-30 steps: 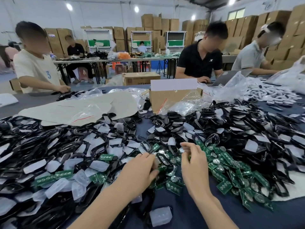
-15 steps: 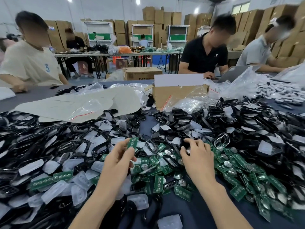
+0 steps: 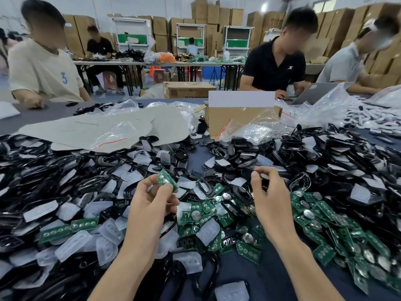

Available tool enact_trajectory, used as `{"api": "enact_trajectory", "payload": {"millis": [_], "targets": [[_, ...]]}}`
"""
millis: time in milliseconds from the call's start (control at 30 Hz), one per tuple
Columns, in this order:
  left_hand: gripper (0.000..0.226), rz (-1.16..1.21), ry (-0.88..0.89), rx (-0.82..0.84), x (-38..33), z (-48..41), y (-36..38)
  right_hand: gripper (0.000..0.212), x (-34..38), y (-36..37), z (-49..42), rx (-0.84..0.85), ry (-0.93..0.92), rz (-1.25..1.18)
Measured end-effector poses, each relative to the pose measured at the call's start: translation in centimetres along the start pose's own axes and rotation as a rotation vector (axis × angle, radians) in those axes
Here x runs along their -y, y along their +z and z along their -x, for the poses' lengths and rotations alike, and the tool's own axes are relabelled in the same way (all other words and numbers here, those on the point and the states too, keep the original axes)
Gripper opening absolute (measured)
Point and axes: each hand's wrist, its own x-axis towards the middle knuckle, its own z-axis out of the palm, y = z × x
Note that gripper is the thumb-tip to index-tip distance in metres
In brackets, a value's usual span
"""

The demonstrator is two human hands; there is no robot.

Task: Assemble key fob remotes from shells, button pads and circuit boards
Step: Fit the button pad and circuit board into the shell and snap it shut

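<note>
My left hand (image 3: 149, 203) pinches a green circuit board (image 3: 166, 180) between thumb and fingers, lifted above the pile. My right hand (image 3: 271, 198) hovers to the right with curled fingers that pinch a small black shell piece (image 3: 264, 183); most of it is hidden by the fingers. Below and between my hands lie loose green circuit boards (image 3: 314, 216), some with coin cells. Translucent button pads (image 3: 208, 232) are mixed in among them. Black shells (image 3: 238, 148) cover the dark table all around.
A cardboard box (image 3: 234, 120) with clear plastic bags (image 3: 260, 131) stands at the back centre. Flat cardboard sheets (image 3: 97, 129) lie back left. Three people sit across the table, one at a laptop (image 3: 314, 92). White parts (image 3: 373, 120) are heaped far right.
My left hand has lifted a green circuit board out of the pile and raised it. My right hand has come up from the black shells with its fingers curled.
</note>
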Motion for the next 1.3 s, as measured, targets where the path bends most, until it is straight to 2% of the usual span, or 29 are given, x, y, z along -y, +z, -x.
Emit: {"api": "enact_trajectory", "payload": {"millis": [67, 167, 200, 267, 400, 500, 600, 667, 767, 833, 933, 1000, 1100, 1200, 1300], "targets": [[0.022, 0.009, -0.002, 0.009, 0.0, -0.1, -0.2, 0.011, 1.0, 0.1, -0.1, 0.006, 0.181, -0.387], [0.028, 0.012, -0.005, 0.023, 0.1, -0.3, -0.4, 0.026, 2.1, 0.3, -0.3, 0.130, 0.435, -1.006], [0.028, 0.018, -0.009, 0.027, 0.1, -0.2, -0.5, 0.029, 2.4, 0.2, -0.3, 0.170, 0.485, -1.140], [0.027, 0.023, -0.018, 0.027, 0.0, -0.2, -0.5, 0.034, 2.8, 0.2, -0.1, 0.239, 0.556, -1.279], [0.021, 0.012, -0.023, 0.005, 0.3, -0.4, -0.6, 0.032, 2.8, 0.4, 0.1, 0.291, 0.667, -1.378], [0.019, -0.009, -0.012, -0.009, 0.4, -0.5, -0.6, 0.023, 2.7, 0.7, 0.1, 0.269, 0.659, -1.310], [0.022, -0.006, -0.010, -0.025, 0.2, -0.5, -0.6, 0.008, 2.4, 1.0, 0.1, 0.190, 0.540, -1.139], [0.023, -0.007, -0.010, -0.035, 0.1, -0.6, -0.6, 0.007, 2.1, 1.1, 0.3, 0.141, 0.387, -0.899], [0.022, -0.012, -0.006, -0.054, -0.1, -0.6, -0.6, 0.011, 1.4, 1.2, 0.6, 0.069, 0.102, -0.383], [0.020, -0.018, -0.008, -0.062, -0.4, -0.7, -0.5, 0.018, 0.8, 1.2, 0.7, 0.103, -0.024, -0.140], [0.017, -0.053, -0.009, -0.072, -0.7, -0.6, -0.7, 0.036, 0.5, 1.2, 0.7, 0.319, -0.057, 0.068], [0.016, -0.081, -0.001, -0.080, -0.6, -0.5, -0.8, 0.054, 0.3, 1.0, 0.9, 0.467, -0.090, 0.131], [0.016, -0.077, 0.010, -0.082, -0.5, -0.4, -1.0, 0.064, 0.1, 0.2, 1.4, 0.607, -0.147, 0.090], [0.017, -0.034, 0.005, -0.082, -0.3, -0.5, -1.1, 0.058, 0.3, -0.3, 0.3, 0.488, -0.124, -0.056], [0.018, -0.004, 0.001, -0.082, -0.3, -0.7, -1.0, 0.043, 1.2, 0.3, -3.2, 0.337, -0.137, -0.011]]}}
